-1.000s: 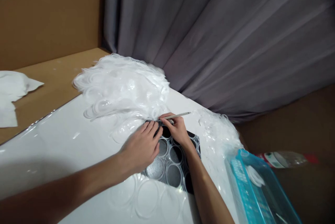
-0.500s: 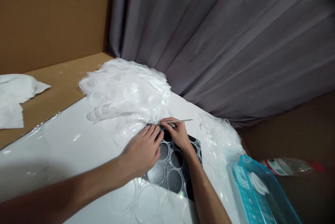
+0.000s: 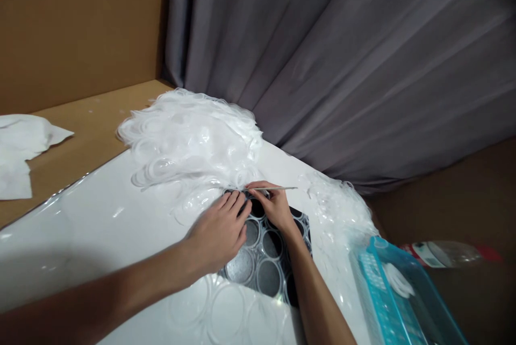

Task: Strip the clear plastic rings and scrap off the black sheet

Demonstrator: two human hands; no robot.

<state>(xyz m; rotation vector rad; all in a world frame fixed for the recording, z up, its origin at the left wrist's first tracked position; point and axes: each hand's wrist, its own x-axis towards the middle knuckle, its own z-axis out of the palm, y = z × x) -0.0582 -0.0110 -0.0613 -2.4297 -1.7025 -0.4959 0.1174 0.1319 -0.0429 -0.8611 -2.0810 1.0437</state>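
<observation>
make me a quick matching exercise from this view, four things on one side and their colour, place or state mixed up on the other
Things
1. left hand
2. curtain
3. right hand
4. bottle

Descriptions
a. pinching a thin pale stick
b. see-through, with a red end, beyond the blue bin
c. laid palm down over the dark sheet with ring shapes
d. grey, hanging in folds

Right pairs: 1-c, 2-d, 3-a, 4-b
</observation>
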